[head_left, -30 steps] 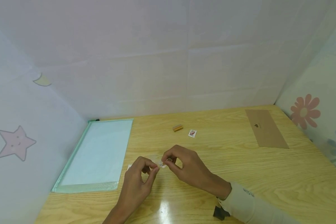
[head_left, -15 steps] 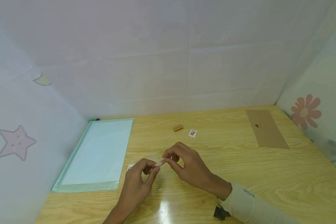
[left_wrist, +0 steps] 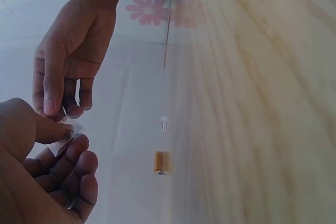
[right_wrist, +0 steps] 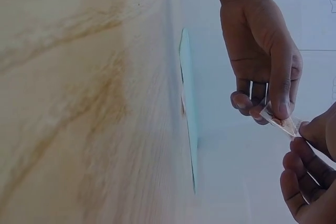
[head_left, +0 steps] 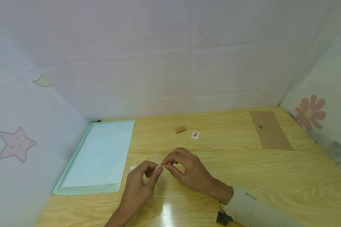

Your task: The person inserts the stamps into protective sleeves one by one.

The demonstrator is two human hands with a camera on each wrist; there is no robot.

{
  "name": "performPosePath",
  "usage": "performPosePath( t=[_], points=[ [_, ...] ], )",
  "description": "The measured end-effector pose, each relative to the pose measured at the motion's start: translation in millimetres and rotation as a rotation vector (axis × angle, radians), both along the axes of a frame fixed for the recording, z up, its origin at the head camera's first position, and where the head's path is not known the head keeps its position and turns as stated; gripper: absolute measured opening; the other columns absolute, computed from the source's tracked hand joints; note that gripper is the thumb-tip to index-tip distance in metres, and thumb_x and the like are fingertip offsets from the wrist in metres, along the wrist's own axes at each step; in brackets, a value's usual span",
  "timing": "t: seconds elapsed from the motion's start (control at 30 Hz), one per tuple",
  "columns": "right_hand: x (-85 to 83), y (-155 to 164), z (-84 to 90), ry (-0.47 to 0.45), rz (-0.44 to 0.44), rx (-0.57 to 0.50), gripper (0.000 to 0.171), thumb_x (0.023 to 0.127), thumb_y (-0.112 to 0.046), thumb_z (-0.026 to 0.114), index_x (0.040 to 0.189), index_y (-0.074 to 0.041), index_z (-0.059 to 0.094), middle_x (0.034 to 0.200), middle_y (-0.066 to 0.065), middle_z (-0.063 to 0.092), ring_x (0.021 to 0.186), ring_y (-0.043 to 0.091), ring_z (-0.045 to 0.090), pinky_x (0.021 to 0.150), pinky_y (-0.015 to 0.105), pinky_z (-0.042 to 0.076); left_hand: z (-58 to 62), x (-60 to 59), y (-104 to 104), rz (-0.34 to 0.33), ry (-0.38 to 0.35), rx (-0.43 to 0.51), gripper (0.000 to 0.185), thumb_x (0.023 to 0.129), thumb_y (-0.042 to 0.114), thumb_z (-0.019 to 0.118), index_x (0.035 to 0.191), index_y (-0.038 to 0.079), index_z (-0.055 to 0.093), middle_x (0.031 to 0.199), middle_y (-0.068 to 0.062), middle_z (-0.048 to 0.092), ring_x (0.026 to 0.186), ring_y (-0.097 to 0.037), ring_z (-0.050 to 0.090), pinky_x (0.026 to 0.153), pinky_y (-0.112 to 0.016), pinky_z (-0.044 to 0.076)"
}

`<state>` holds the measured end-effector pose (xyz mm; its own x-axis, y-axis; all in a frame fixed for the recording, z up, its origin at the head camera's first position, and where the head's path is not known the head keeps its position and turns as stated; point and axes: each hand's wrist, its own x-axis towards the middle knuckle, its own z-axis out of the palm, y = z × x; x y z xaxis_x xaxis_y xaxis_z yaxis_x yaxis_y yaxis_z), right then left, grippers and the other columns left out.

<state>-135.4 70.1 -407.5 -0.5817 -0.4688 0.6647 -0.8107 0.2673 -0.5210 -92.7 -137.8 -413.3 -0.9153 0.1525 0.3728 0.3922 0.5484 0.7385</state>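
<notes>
Hands are meeting above the near middle of the wooden table (head_left: 272, 176). The left hand (head_left: 140, 186) is pinching one end of a small clear plastic sleeve (head_left: 160, 167) between thumb and forefinger, its other fingers curled under. The right hand (head_left: 187, 171) is pinching the opposite end of the same sleeve, thumb and forefinger closed on it. In the right wrist view the sleeve (right_wrist: 281, 120) is showing as a transparent film with a pale brownish patch inside; what it contains cannot be determined. The sleeve is being held clear of the table surface, between the two grips.

A small white card (head_left: 132, 169) is lying on the table just left of the left hand, partly hidden by it. A pale green zip document pouch (head_left: 99, 154) is lying flat along the left wall. Farther back, near the centre, a small brown block (head_left: 180, 129) and a small card with a red figure (head_left: 195, 135) are sitting near each other without touching. A brown paper envelope (head_left: 270, 130) is lying well apart at the far right. A light sleeve (head_left: 253, 209) is covering the right forearm.
</notes>
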Motion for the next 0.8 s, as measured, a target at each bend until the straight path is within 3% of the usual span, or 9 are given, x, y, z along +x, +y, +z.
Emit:
performPosePath(
  t=[0.27, 0.43, 0.5, 0.67, 0.8],
  points=[
    [-4.8, 13.6, 7.4, 0.006, -0.025, -0.003, 0.014, 0.098, -0.011, 0.068, 0.109, -0.019, 0.069, 0.105, -0.009, 0.064, 0.092, 0.006, 0.059, 0.078, 0.024, 0.052, 0.8, 1.1, -3.5, -0.006, -0.066, -0.085, 0.014, 0.092, 0.017, 0.077, 0.093, 0.026, 0.066, 0.082, 0.016, 0.060, 0.069, -0.009, 0.052, 0.063, -0.028, 0.048],
    [-17.2, 33.5, 13.5, -0.004, -0.100, -0.008, 0.011, 0.099, -0.014, 0.067, 0.109, -0.019, 0.070, 0.103, -0.010, 0.064, 0.090, 0.006, 0.056, 0.078, 0.028, 0.052, -0.6, 2.6, -10.6, 0.011, -0.211, -0.209, 0.009, 0.094, 0.024, 0.074, 0.090, 0.022, 0.066, 0.073, 0.014, 0.057, 0.054, -0.008, 0.045, 0.049, -0.025, 0.041],
    [-21.4, 40.5, 14.0, -0.020, -0.127, -0.005, 0.010, 0.100, -0.016, 0.066, 0.109, -0.020, 0.070, 0.100, -0.010, 0.064, 0.088, 0.007, 0.055, 0.086, 0.032, 0.051, -2.8, 3.0, -13.4, 0.019, -0.266, -0.247, 0.009, 0.096, 0.025, 0.073, 0.091, 0.020, 0.066, 0.069, 0.013, 0.056, 0.050, -0.008, 0.045, 0.046, -0.025, 0.041],
    [-24.8, 51.1, 10.8, -0.064, -0.161, 0.024, 0.009, 0.101, -0.019, 0.064, 0.107, -0.019, 0.070, 0.097, -0.011, 0.064, 0.088, 0.008, 0.053, 0.092, 0.039, 0.049, -8.2, 2.2, -18.1, 0.001, -0.317, -0.301, 0.012, 0.097, 0.024, 0.070, 0.096, 0.012, 0.066, 0.073, 0.012, 0.059, 0.053, -0.005, 0.048, 0.049, -0.024, 0.045],
    [-23.3, 54.3, 7.6, -0.086, -0.155, 0.051, 0.008, 0.101, -0.018, 0.065, 0.107, -0.017, 0.070, 0.101, -0.010, 0.065, 0.092, 0.009, 0.056, 0.082, 0.036, 0.052, -12.1, 2.3, -20.8, -0.022, -0.326, -0.336, 0.016, 0.098, 0.023, 0.069, 0.098, 0.009, 0.063, 0.073, 0.010, 0.058, 0.057, -0.005, 0.049, 0.053, -0.023, 0.045]
  ],
)
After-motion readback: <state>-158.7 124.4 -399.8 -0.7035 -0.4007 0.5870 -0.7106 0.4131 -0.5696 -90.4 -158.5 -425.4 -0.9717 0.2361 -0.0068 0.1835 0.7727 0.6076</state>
